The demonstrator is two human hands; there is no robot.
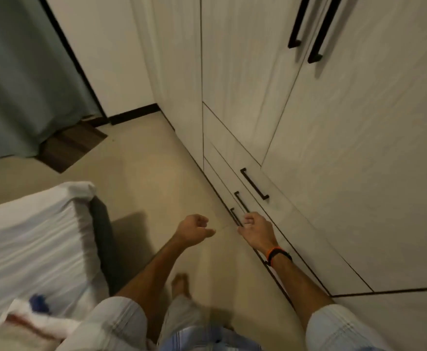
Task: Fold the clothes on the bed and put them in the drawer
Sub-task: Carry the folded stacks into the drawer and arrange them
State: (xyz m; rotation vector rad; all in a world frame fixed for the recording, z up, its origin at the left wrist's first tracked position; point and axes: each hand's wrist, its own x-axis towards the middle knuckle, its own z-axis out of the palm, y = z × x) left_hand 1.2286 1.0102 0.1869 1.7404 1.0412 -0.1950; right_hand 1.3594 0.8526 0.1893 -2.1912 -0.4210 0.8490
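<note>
Three shut drawers sit low in the white wardrobe, each with a black bar handle. My right hand, with an orange and black wristband, has its fingers curled at the near end of the lowest drawer handle. My left hand hovers above the floor just left of it, curled into a loose fist and holding nothing. A pile of clothes, white with blue and red patches, lies on the bed at the lower left, blurred.
The white wardrobe fills the right side, with tall doors and long black handles above. A beige floor strip runs between bed and wardrobe. A teal curtain hangs at the far left. My bare foot stands on the floor.
</note>
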